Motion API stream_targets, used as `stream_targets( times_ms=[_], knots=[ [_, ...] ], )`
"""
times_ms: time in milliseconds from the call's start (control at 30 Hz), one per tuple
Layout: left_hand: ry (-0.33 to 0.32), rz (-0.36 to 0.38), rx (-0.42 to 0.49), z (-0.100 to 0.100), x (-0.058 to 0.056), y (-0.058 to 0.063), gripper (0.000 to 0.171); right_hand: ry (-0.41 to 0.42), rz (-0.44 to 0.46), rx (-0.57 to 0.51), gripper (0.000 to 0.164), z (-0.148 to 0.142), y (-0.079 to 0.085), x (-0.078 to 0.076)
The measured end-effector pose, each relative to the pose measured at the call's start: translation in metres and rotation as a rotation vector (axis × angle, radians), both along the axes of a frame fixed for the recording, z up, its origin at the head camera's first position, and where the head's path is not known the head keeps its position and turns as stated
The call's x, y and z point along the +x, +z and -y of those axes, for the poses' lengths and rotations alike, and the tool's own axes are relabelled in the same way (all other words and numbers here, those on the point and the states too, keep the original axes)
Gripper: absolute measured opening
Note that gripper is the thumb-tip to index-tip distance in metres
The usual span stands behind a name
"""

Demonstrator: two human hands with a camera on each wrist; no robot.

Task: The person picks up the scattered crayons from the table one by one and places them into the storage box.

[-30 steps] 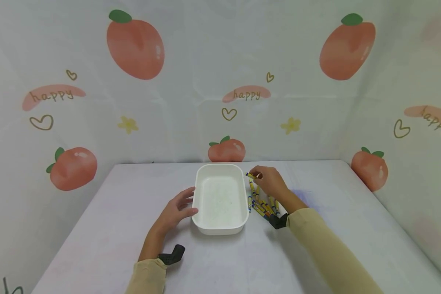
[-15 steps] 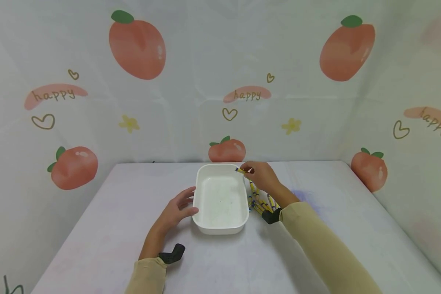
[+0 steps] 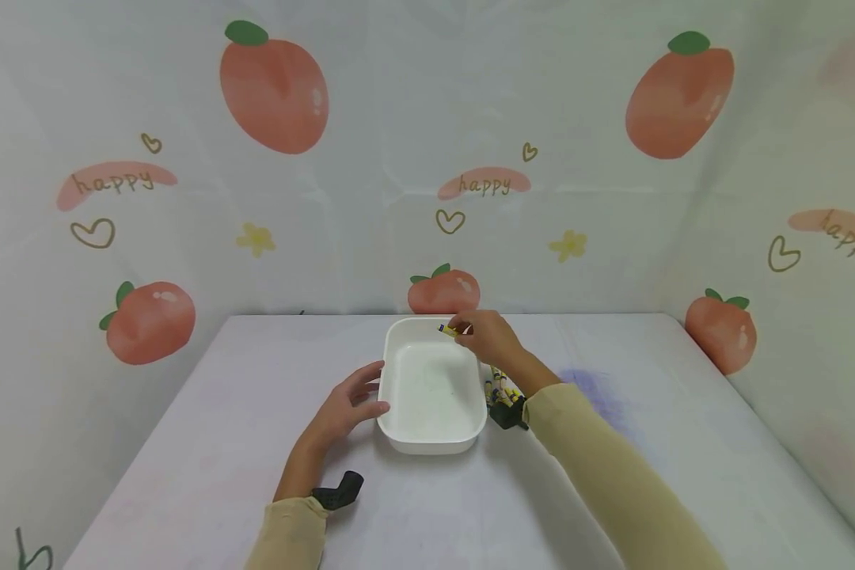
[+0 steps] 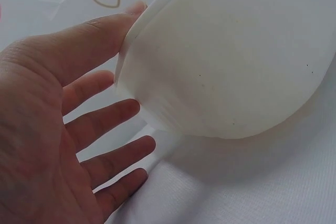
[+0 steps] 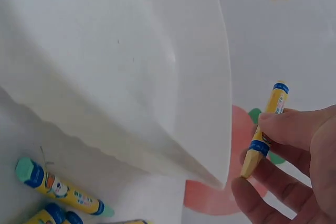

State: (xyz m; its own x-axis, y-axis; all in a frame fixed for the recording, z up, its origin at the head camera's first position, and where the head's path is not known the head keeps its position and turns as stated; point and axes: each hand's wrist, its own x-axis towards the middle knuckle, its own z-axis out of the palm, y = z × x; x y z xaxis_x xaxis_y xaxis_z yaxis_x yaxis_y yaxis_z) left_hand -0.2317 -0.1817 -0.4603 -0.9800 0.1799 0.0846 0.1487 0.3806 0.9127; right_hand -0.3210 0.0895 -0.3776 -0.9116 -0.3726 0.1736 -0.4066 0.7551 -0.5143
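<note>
A white rectangular plastic tray (image 3: pixel 431 396) stands on the table with nothing inside but a few specks. My left hand (image 3: pixel 349 404) is at its left side, thumb on the rim and the other fingers spread, nearly straight, along the outer wall. Over the tray's far right corner, my right hand (image 3: pixel 488 339) pinches a crayon (image 3: pixel 446 329) between thumb and fingers. The right wrist view shows this crayon (image 5: pixel 279 98) with a yellow wrapper, blue bands and a pale yellow-tan tip, held beyond the tray's rim in that view.
Several yellow-wrapped crayons (image 3: pixel 500 388) lie in a pile right of the tray, partly hidden under my right wrist. One is a green crayon (image 5: pixel 65 190). A white cloth (image 3: pixel 207 443) covers the table, with a purple smudge (image 3: pixel 594 396) at right. A printed curtain (image 3: pixel 370 158) hangs behind.
My right hand has carried the crayon leftward from above the pile to over the tray's far right corner. The left hand keeps its place at the tray.
</note>
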Motion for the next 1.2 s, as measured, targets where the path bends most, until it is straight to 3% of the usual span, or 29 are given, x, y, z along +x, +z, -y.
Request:
stream_targets(
  times_ms=[233, 600, 833, 933, 1200],
  knots=[
    [-0.002, 0.003, 0.012, -0.001, 0.001, 0.001, 0.072, 0.006, 0.022, -0.004, 0.018, 0.011, -0.005, -0.003],
    [0.016, 0.020, 0.003, -0.003, 0.003, 0.004, 0.071, 0.033, -0.015, 0.023, 0.020, 0.026, -0.009, -0.008],
    [-0.065, 0.016, 0.053, -0.006, 0.016, 0.031, 0.073, 0.050, 0.023, 0.016, 0.023, 0.032, -0.015, -0.012],
    [-0.068, 0.012, 0.046, -0.008, 0.020, 0.037, 0.074, 0.051, 0.038, 0.044, 0.023, 0.035, -0.018, -0.013],
    [-0.041, 0.020, 0.055, 0.000, 0.001, 0.006, 0.072, 0.038, 0.071, 0.077, 0.023, 0.042, -0.019, -0.013]
  ],
)
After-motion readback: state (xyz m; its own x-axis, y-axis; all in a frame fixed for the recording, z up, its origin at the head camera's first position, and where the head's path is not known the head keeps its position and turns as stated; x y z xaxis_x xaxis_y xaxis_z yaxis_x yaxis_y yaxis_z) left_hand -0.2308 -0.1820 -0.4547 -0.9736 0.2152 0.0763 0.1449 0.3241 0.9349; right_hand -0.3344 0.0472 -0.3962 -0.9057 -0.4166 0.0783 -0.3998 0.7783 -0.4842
